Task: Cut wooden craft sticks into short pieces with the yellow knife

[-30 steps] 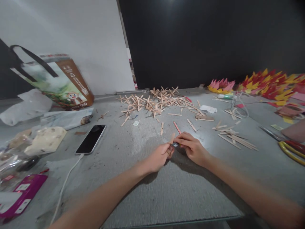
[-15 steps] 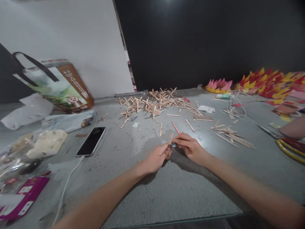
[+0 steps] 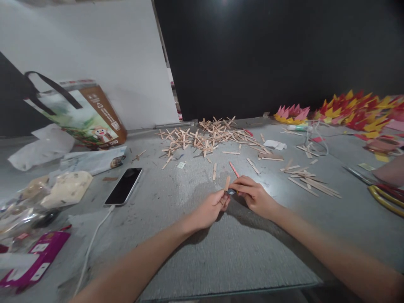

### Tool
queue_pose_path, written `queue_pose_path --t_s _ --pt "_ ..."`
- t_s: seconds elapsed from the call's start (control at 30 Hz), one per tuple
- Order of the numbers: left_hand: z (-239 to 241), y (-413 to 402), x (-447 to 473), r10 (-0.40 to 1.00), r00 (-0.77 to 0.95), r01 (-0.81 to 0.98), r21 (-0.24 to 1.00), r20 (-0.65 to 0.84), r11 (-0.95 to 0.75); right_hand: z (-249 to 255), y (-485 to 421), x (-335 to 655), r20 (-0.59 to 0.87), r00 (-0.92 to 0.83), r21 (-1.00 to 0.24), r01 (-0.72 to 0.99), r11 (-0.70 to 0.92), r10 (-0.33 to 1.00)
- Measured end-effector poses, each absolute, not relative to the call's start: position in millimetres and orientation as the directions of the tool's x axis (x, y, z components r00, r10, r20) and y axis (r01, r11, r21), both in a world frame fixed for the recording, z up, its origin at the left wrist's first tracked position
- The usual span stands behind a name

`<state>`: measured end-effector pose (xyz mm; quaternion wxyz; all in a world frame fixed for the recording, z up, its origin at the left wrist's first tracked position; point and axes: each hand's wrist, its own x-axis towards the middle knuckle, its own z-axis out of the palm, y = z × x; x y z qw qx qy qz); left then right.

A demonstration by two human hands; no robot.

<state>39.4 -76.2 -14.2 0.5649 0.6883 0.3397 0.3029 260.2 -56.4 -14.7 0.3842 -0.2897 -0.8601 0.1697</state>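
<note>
My left hand (image 3: 211, 207) pinches the lower end of a short wooden craft stick (image 3: 227, 183) that points up and away over the grey table (image 3: 227, 252). My right hand (image 3: 255, 195) meets it from the right, fingers closed on a small dark thing (image 3: 232, 192) pressed against the stick's base, and a red-and-white striped stick (image 3: 234, 169) runs out beyond its fingertips. Both hands rest low on the table near its middle. A heap of crossed wooden sticks (image 3: 202, 136) lies farther back.
A black phone (image 3: 123, 185) on a white cable lies to the left, beside plastic bags and a magenta box (image 3: 34, 261). A printed carrier bag (image 3: 85, 113) leans at back left. Loose sticks (image 3: 311, 181), scissors with yellow handles (image 3: 383, 198) and red-yellow paper shapes (image 3: 356, 111) lie right. Another person's arm (image 3: 391, 172) shows at the right edge.
My hands stay joined on the stick with only slight shifts. The view has swung a little, so the bag and phone sit slightly further right.
</note>
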Motion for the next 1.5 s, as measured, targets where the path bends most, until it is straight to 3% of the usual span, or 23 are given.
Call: queue_pose_path --t_s 0.2,0.93,1.33,1.5 --pt "-7.7 -78.5 39.9 0.817 0.576 0.180 0.968 0.040 -0.175 -14.7 -57.1 259.8 0.581 -0.523 -0.491 0.385 0.781 0.623" --pt "-3.8 -81.5 39.9 0.817 0.573 0.105 0.982 0.068 -0.156 -15.0 -57.3 260.4 0.568 -0.528 -0.480 0.411 0.775 0.631" --pt "-10.7 -78.8 40.2 0.818 0.571 0.229 0.945 0.064 -0.234 -14.3 -58.9 260.3 0.548 -0.531 -0.480 0.432 0.763 0.646" --pt "-8.2 -78.2 39.1 0.799 0.599 0.147 0.973 0.054 -0.176 -14.0 -58.8 258.5 0.552 -0.534 -0.499 0.404 0.767 0.640"
